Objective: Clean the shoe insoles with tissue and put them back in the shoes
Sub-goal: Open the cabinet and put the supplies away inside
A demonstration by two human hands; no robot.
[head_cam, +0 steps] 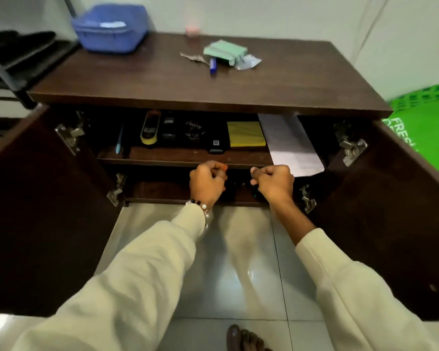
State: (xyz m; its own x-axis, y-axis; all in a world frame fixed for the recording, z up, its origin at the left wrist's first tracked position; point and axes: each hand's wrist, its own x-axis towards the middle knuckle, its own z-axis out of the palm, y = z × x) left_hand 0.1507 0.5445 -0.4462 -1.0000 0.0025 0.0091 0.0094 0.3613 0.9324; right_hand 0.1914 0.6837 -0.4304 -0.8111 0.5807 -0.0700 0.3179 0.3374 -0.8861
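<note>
My left hand [207, 182] and my right hand [274, 183] hover side by side in front of the open dark wooden cabinet [188, 84], just below the edge of its upper shelf [183, 157]. The fingers of both hands are curled, and I see nothing held in either. The lower compartment [162, 190] behind them is dark. I cannot make out any shoes or insoles in it. A green pack [224, 53], perhaps tissues, lies on the cabinet top.
Both cabinet doors [36, 211] stand wide open at left and right. The upper shelf holds a shoe brush [150, 127], a polish tin [194, 129], a yellow cloth [245, 134] and white paper [289, 145]. On top lie a blue box [110, 27], a pen [213, 65] and keys [192, 57]. A green crate [426, 117] stands at right.
</note>
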